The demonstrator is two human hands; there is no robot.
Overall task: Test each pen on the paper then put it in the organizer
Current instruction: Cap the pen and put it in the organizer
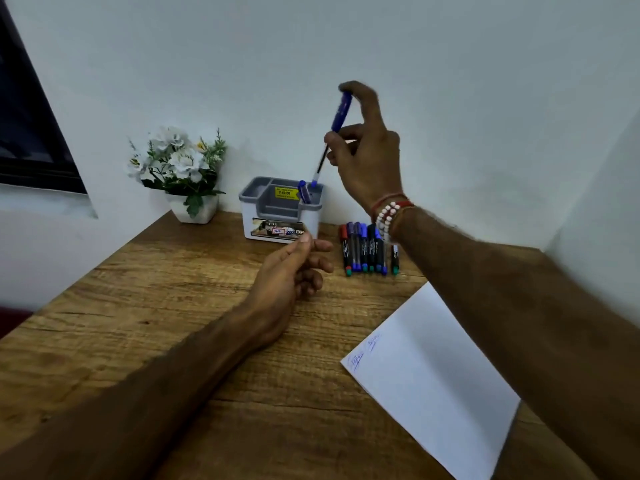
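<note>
The right hand was raised above the organizer, pinching a blue pen between thumb and fingertips near its top. The pen hung nearly upright, tilted slightly, its lower end just over the organizer's right rear compartment. This grip at the upper end appeared chosen to let the pen be lowered straight into the narrow slot.

One blue pen already stood in that same compartment, leaning slightly. The other compartments appeared to hold nothing.

The left hand rested on the desk in front of the organizer, fingers loosely curled and holding nothing. It did not touch the organizer; whether it was placed to steady it could not be determined.

A row of markers lay side by side to the right of the organizer, within reach of the right hand, judged to be awaiting test.

The paper lay at the near right, bearing blue scribbles at its left corner, consistent with pens tested there.

A potted flower stood at the left rear, clear of the work.
</note>
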